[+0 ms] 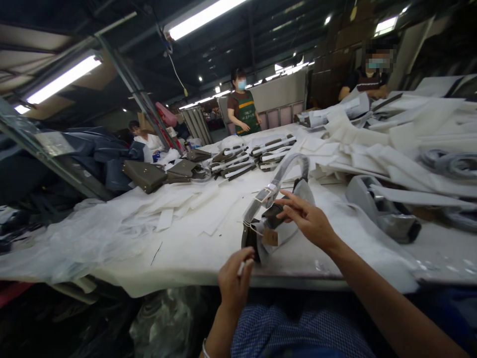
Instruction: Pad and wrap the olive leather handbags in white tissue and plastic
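A dark olive-brown handbag [247,235] stands near the front edge of the table, end-on to me. Its shoulder strap [255,205] arches upward in clear plastic wrap, with a buckle near the middle. A small brown tag [270,237] hangs from a white cord at its side. My right hand [308,221] reaches over the bag, fingers extended and apart, close to the buckle; whether they touch it is unclear. My left hand [234,276] is at the bag's near lower corner, fingers curled together. A small whitish bit shows between them, too small to name.
Wrapped bags [238,161] lie stacked across the table, with brown bags [145,175] at left. White sheets [372,149] pile up at right, beside a plastic-wrapped grey bundle [383,209]. A co-worker in a green apron [246,112] stands opposite; others are farther off.
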